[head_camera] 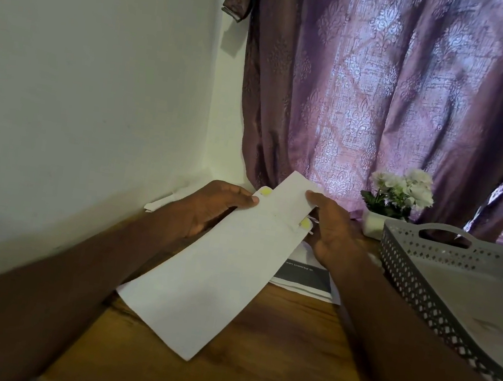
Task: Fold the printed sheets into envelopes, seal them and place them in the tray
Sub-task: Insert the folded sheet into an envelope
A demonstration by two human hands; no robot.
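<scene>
A wooden surface (269, 354) with a warm brown grain filled the lower middle of the frame, set into a corner where a plain cream wall (83, 69) on the left met a purple patterned curtain (402, 98) hanging across the upper right. Light came through the curtain's weave. At its foot, right of centre, a small white pot of white flowers (400, 192) stood on the surface, just beside the far corner of a grey perforated tray (423, 289) with a handle cut-out, which ran down the right edge of the frame.

In the centre a long folded white sheet (215, 275) was held tilted above the surface, with yellow spots near its far corners. The left hand (209, 207) had its grip on the sheet's far left edge, thumb on top; the right hand (335, 231) gripped the far right edge, thumb on top. Under the right hand lay printed sheets (305, 278), one showing a dark band with text. More white paper (161, 203) lay against the wall beyond the left hand.
</scene>
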